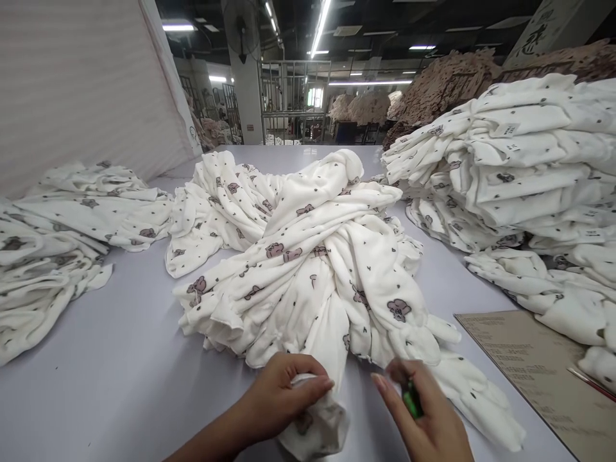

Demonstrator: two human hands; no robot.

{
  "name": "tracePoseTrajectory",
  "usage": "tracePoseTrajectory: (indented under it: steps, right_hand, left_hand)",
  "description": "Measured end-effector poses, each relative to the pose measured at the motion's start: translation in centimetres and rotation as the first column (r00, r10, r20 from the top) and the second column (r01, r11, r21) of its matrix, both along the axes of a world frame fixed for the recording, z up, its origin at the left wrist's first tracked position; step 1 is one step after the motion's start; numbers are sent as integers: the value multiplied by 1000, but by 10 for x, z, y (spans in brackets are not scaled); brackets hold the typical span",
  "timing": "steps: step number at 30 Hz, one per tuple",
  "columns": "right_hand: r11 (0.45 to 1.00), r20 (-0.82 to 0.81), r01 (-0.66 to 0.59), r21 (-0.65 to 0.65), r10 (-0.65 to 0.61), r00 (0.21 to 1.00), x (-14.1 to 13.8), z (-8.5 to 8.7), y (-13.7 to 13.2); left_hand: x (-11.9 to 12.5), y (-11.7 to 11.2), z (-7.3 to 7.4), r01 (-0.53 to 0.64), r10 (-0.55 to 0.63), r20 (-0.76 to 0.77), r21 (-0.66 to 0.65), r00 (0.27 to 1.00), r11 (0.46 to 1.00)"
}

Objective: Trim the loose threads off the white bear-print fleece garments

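Note:
A heap of white fleece garments (pixel 308 289) with grey-brown animal prints and small dark marks lies in front of me. One narrow end of the cloth (pixel 315 427), perhaps a sleeve, stretches toward me. My left hand (pixel 283 391) pinches its edge between thumb and fingers. Just to the right, apart from the cloth, my right hand (pixel 423 404) is curled around a small green tool (pixel 411 399). Fingers hide most of that tool, and motion smears the fingertips, so its kind is unclear.
A tall stack of similar white garments (pixel 529 160) stands at the right, with more garments (pixel 62 224) at the left. A printed brown sheet (pixel 529 366) lies on the pale table (pixel 139 359) at the right, a red pen-like stick (pixel 594 383) on it. Brown piles (pixel 447 83) stand behind.

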State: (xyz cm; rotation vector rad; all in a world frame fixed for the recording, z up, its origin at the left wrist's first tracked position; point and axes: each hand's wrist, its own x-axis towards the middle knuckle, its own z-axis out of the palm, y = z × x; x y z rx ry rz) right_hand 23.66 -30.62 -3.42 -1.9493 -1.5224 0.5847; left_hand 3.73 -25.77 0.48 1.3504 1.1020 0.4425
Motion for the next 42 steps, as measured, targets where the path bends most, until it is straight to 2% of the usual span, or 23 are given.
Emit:
tracePoseTrajectory:
  steps: [1,3,5,7,9,12,14,16,17,18,19,22,25,27,30,32,34,36,39,42]
  right_hand:
    - [997,79,80,-11,-79,994,6,-7,9]
    - [986,172,158,-43,-149,974,17,-22,28]
    - [983,223,160,-90,-137,965,29,-36,44]
    - [980,247,152,-130,-116,962,44,-42,52]
    - [975,237,169,-146,-132,963,64,-39,51]
    - [957,154,235,-171,-210,966,92,-22,36]
    - [937,61,274,-215,-268,962,103,-11,25]
    - [926,-121,268,-267,-308,944,104,-2,17]
    - [926,-234,251,-282,-320,918,101,1,15]
    - [928,-341,227,-297,-325,882,97,5,15]
    - [925,-418,210,-315,-334,845,93,8,15]
    - [905,-476,234,-355,-391,788,82,19,18]
    - [915,-403,302,-268,-391,827,80,25,23]
    - [918,-292,338,-208,-388,874,81,26,25]
    - [888,-104,430,-163,-449,887,74,24,21]
    - [909,-102,401,-112,-412,906,59,19,14]
    - [971,-199,234,-43,-238,951,37,9,7]
    - [998,-284,67,22,-58,957,11,-4,3]
    - [998,-403,62,-3,-58,913,-18,-20,4]
    - [996,-481,74,-52,-90,872,-19,-14,7]
  left_hand:
    - [-6,2,-2,26,-24,-49,39,999,999]
    - [-23,6,-8,129,-101,-223,118,969,985]
    - [-46,10,-15,263,-157,-487,156,859,952]
    - [-75,15,-21,333,-145,-692,145,707,932]
    - [-106,19,-24,321,-108,-784,121,612,939]
    - [-140,22,-24,287,-83,-869,70,487,955]
    - [-144,19,-22,273,-80,-914,35,397,961]
    - [-133,13,-16,282,-95,-937,4,335,960]
    - [-122,9,-13,298,-106,-937,-2,334,955]
    - [-109,5,-9,318,-117,-924,5,365,948]
    - [-93,1,-6,336,-128,-896,25,426,941]
    - [-43,-3,-9,310,-144,-701,115,699,944]
    - [-5,4,-34,117,-77,-397,79,915,990]
    - [12,12,-55,17,-14,-193,12,981,1000]
    - [24,21,-78,19,-17,27,-77,999,997]
    - [26,24,-84,27,-3,156,-151,988,988]
    - [26,22,-85,31,35,265,-239,964,971]
    - [29,19,-84,36,86,347,-331,934,943]
    - [34,13,-80,-43,257,398,-474,880,879]
    - [35,10,-72,-136,411,372,-581,832,802]
